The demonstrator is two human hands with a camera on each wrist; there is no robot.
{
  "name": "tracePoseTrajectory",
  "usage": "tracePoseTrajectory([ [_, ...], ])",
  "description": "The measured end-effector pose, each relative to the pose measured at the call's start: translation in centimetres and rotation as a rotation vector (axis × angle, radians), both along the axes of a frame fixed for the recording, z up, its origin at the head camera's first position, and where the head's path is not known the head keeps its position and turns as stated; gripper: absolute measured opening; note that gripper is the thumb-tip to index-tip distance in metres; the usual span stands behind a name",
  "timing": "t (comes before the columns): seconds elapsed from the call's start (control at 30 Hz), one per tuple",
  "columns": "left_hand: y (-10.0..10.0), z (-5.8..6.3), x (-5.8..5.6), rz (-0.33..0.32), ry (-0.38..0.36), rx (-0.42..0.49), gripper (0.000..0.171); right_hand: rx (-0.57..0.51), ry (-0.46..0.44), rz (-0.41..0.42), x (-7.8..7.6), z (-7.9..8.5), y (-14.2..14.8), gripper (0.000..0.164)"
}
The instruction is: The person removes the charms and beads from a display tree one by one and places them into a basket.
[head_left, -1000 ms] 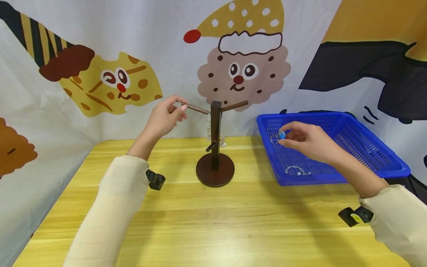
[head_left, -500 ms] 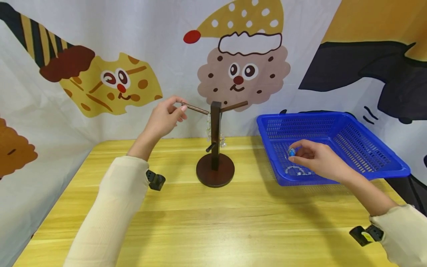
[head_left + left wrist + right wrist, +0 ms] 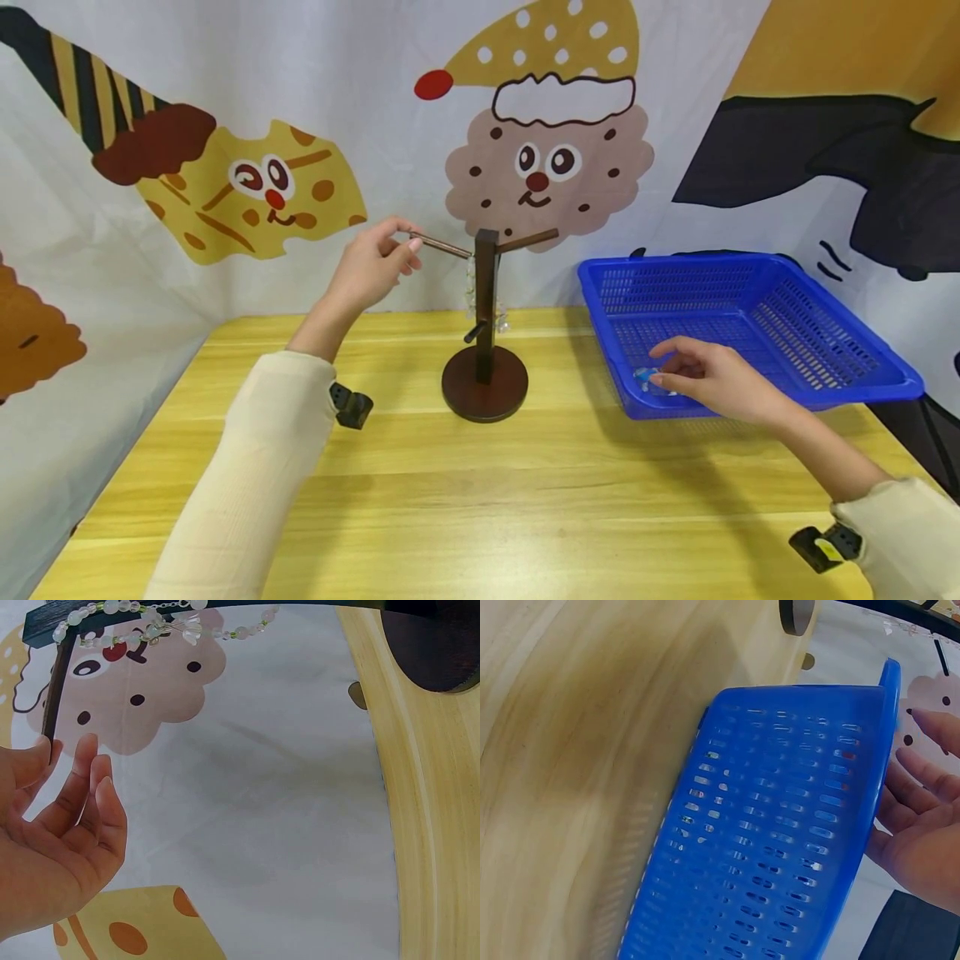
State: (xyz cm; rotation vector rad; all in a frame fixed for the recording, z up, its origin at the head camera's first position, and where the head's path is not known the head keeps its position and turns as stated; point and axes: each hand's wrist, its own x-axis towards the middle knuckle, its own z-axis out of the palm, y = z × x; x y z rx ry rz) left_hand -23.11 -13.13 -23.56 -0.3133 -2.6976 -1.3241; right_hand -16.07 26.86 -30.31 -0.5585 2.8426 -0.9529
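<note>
In the head view, a dark wooden jewellery stand [image 3: 486, 308] stands upright on a round base. My left hand [image 3: 372, 265] pinches the tip of its left arm [image 3: 442, 245] between thumb and fingers. From that arm, close to the post, hangs a bracelet of pale and green beads [image 3: 112, 607] with a clear flower-like charm. Over the near left part of the blue basket [image 3: 832, 392], my right hand [image 3: 708, 377] has its thumb and index finger apart. A bracelet with blue beads [image 3: 644, 376] lies low in the basket beside the thumb tip, partly covered by it.
The perforated basket sits on the right of the yellow wooden table [image 3: 480, 508], its left wall facing the stand. Another short arm [image 3: 528, 240] slants up to the stand's right, and a peg [image 3: 475, 332] points forward. A printed cloth [image 3: 405, 150] hangs behind.
My right hand has moved down and right into the basket, and its fingers have parted from the blue-beaded bracelet, which now lies lower. The left hand keeps its place on the stand's arm.
</note>
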Motion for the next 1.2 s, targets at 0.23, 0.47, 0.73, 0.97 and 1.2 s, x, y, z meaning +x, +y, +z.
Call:
tracePoseTrajectory([
  [0.23,-0.1,-0.1,0.0,0.001,-0.001,-0.005,0.030,-0.016,0.005,0.033,-0.2,0.7,-0.1,0.027],
  [0.47,-0.1,-0.1,0.1,0.002,-0.005,-0.005,0.029,-0.011,0.039,0.042,-0.7,2.0,-1.0,0.027],
  [0.73,-0.1,-0.1,0.1,-0.013,-0.008,-0.009,0.031,-0.004,0.084,0.060,-1.5,3.6,-2.9,0.026],
  [0.97,-0.1,-0.1,0.1,-0.013,-0.006,-0.011,0.032,-0.017,0.100,0.095,-2.2,4.7,-4.9,0.026],
  [1.2,0.0,-0.1,0.1,-0.012,-0.001,-0.012,0.030,-0.021,0.140,0.127,-3.0,5.6,-6.7,0.023],
])
